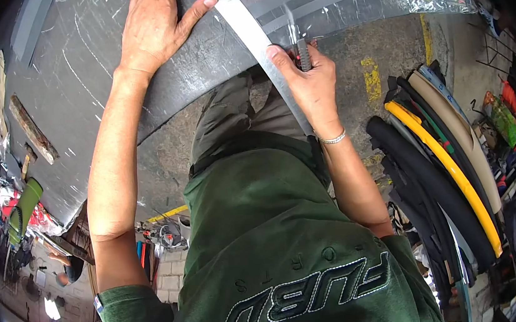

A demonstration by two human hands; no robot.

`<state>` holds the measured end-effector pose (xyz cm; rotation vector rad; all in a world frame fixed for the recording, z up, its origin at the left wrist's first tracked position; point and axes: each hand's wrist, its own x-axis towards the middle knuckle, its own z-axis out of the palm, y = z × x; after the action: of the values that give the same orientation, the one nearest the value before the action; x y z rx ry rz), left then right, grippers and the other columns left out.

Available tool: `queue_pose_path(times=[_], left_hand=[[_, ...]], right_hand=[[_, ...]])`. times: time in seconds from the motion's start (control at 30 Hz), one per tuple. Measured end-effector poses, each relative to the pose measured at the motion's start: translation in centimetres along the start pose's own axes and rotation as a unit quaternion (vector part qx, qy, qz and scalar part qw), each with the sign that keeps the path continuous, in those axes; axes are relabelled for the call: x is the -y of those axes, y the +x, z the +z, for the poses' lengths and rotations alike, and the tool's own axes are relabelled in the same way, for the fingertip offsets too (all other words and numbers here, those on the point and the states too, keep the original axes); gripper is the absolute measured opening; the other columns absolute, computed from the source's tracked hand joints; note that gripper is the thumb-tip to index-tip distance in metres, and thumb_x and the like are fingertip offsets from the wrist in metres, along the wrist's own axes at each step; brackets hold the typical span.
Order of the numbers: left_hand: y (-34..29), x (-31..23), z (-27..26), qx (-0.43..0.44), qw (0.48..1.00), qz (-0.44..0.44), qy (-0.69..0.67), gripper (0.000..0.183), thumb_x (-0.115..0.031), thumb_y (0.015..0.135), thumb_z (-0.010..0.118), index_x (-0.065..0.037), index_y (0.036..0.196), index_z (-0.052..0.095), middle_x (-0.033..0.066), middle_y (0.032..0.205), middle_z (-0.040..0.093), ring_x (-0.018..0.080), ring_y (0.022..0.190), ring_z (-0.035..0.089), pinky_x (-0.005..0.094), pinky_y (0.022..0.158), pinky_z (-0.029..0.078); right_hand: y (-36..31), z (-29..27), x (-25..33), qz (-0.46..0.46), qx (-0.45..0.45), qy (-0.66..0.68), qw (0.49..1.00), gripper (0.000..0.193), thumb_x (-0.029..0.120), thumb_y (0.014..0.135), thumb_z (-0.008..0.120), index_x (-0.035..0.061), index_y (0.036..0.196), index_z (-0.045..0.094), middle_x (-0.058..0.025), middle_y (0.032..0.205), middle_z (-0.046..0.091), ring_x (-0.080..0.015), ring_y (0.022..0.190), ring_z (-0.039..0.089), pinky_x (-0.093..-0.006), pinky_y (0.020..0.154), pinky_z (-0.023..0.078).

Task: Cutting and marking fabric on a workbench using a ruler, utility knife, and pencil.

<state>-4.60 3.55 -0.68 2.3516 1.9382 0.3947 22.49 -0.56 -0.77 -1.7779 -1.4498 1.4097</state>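
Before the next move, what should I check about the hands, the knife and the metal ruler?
1. Utility knife gripped in the right hand: ok.
2. Utility knife's blade ready: cannot tell; the area beyond the handle is blurred.
3. Left hand flat on the dark work surface: ok, fingers pointing away from the body.
4. Left thumb well clear of the metal ruler: not ok; its tip is right by the edge, and contact is unclear.
5. Metal ruler wholly on the work surface: not ok; its near end sticks out past the edge, toward the body.
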Motion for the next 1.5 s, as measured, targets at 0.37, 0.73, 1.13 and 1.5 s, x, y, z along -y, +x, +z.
queue_pose_path(times=[0.37, 0.73, 1.13, 1.5], left_hand=[[0.6, -1.8, -1.6, 0.066, 0.995, -0.062, -0.047, 0.085, -0.041, 0.092, 0.07, 0.006, 0.153, 0.035, 0.0273, 0.159, 0.036, 0.0409, 0.151, 0.031, 0.0518, 0.126, 0.02], [0.2, -0.4, -0.4, -0.023, 0.999, 0.022, 0.025, 0.079, -0.059, 0.094, 0.064, 0.001, 0.144, 0.049, 0.0226, 0.144, 0.052, 0.0407, 0.14, 0.044, 0.0488, 0.119, 0.035], [0.8, -1.5, -2.1, 0.068, 0.995, -0.059, -0.042, 0.093, -0.044, 0.088, 0.074, 0.007, 0.154, 0.033, 0.0282, 0.16, 0.034, 0.0413, 0.151, 0.03, 0.0522, 0.126, 0.02], [-0.1, -0.5, -0.2, -0.045, 0.998, -0.018, -0.051, 0.092, -0.06, 0.086, 0.071, 0.003, 0.148, 0.044, 0.0201, 0.153, 0.044, 0.0352, 0.145, 0.041, 0.0516, 0.124, 0.029]], right_hand=[[0.5, -0.4, -0.2, 0.004, 0.02, 0.021, 1.0, 0.037, 0.035, 0.089, 0.084, 0.0005, 0.082, 0.073, 0.0066, 0.065, 0.055, -0.005, 0.064, 0.045, -0.0245, 0.06, 0.04], [0.6, -0.5, -0.4, -0.004, 0.032, 0.013, 0.999, 0.035, 0.033, 0.09, 0.084, -0.0005, 0.087, 0.076, 0.0058, 0.065, 0.056, -0.0055, 0.064, 0.047, -0.0252, 0.061, 0.042], [0.6, -0.8, 0.6, 0.006, 0.041, 0.004, 0.999, 0.038, 0.032, 0.09, 0.084, -0.002, 0.082, 0.069, 0.0033, 0.064, 0.055, -0.0059, 0.064, 0.046, -0.0261, 0.059, 0.041], [0.2, -0.6, -0.8, -0.05, 0.006, -0.033, 0.998, 0.036, 0.029, 0.091, 0.082, 0.0002, 0.081, 0.063, 0.0031, 0.066, 0.052, -0.0066, 0.065, 0.043, -0.0265, 0.059, 0.04]])
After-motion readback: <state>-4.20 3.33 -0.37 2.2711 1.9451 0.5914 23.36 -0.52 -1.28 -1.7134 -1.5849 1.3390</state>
